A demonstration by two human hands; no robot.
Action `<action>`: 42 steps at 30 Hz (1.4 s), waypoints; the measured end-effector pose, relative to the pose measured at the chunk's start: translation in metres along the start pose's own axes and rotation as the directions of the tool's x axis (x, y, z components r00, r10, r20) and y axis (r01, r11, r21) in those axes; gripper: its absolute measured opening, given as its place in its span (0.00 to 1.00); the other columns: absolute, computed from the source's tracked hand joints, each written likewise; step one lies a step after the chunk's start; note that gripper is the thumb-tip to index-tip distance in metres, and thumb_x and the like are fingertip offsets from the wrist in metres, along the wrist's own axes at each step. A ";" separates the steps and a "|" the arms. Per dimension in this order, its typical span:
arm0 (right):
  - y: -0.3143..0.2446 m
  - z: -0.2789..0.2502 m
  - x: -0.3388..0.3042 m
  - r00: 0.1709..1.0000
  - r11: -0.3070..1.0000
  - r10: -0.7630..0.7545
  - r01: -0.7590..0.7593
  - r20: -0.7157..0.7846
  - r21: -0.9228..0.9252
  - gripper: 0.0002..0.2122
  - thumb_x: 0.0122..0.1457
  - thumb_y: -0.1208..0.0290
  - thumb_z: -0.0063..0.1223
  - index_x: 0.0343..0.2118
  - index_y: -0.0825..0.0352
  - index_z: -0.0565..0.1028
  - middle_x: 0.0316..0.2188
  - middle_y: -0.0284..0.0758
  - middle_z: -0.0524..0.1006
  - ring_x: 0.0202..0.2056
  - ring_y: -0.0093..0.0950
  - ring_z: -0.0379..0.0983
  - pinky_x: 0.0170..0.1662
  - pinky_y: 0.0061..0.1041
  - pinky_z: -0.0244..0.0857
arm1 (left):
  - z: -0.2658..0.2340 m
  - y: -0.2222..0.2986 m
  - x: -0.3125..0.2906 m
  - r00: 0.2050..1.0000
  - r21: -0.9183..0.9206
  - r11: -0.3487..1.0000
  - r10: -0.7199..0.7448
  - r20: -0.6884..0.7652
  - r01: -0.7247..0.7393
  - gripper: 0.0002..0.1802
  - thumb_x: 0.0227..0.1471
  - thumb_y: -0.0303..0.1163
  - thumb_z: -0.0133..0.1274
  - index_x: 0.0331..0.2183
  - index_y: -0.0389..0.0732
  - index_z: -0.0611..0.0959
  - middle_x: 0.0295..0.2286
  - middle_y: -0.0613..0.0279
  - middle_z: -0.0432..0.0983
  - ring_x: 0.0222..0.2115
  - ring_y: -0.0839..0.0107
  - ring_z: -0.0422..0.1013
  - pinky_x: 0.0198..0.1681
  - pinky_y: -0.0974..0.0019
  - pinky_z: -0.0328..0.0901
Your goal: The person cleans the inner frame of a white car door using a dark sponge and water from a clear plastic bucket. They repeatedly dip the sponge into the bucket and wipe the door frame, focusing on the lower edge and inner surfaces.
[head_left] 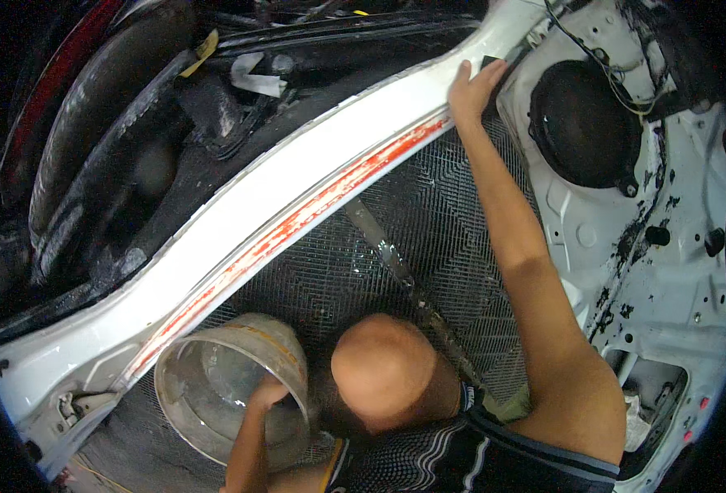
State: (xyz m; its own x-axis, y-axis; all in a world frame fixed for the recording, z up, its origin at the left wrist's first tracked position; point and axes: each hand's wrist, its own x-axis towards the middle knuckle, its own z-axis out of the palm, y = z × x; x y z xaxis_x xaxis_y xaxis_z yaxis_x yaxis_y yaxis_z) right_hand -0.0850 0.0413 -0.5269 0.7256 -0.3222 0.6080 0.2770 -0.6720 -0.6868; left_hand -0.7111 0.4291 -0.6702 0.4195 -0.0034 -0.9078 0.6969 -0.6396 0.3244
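My right hand: fingers spread flat, pressing a small dark sanding pad against the white painted car sill, at its upper end near the open white door panel with its round black speaker hole. My left hand: fingers curled down inside the dented grey metal bucket; can't tell what they hold. A red sanded strip runs along the sill. Bucket sits on black ribbed floor mat, just below the sill.
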 end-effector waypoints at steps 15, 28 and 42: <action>-0.008 -0.021 0.027 0.711 0.632 0.699 -0.663 0.076 0.401 0.41 0.66 0.45 0.42 0.68 0.80 0.54 0.68 0.57 0.58 0.69 0.47 0.54 0.71 0.38 0.46 | -0.175 0.504 -0.143 0.626 -0.315 0.548 0.597 -0.502 -0.775 0.31 0.57 0.38 0.63 0.57 0.32 0.76 0.51 0.44 0.77 0.48 0.61 0.77 0.53 0.60 0.70; 0.002 -0.026 0.018 0.836 0.769 0.520 -0.547 0.174 0.331 0.46 0.64 0.37 0.45 0.65 0.81 0.57 0.64 0.60 0.63 0.62 0.50 0.65 0.66 0.45 0.56 | -0.185 0.543 -0.092 0.526 -0.452 0.284 0.590 -0.613 -0.846 0.16 0.56 0.37 0.64 0.42 0.38 0.82 0.33 0.66 0.78 0.30 0.76 0.71 0.35 0.67 0.68; -0.022 -0.038 -0.076 0.991 0.990 0.136 -0.136 -0.003 0.035 0.24 0.68 0.61 0.49 0.58 0.78 0.71 0.53 0.56 0.76 0.54 0.52 0.75 0.58 0.41 0.66 | -0.103 0.208 -0.186 0.602 -0.609 0.423 -0.169 -0.781 -0.671 0.16 0.58 0.33 0.61 0.44 0.37 0.77 0.30 0.64 0.75 0.27 0.75 0.71 0.31 0.71 0.67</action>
State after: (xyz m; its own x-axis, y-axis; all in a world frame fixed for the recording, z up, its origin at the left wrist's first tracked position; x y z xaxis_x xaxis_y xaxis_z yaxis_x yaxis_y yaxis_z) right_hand -0.1704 0.0551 -0.5433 0.7545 -0.4129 0.5102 0.1975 -0.5984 -0.7764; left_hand -0.5844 0.3759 -0.4066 0.5885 0.7062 -0.3936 0.3673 0.2001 0.9083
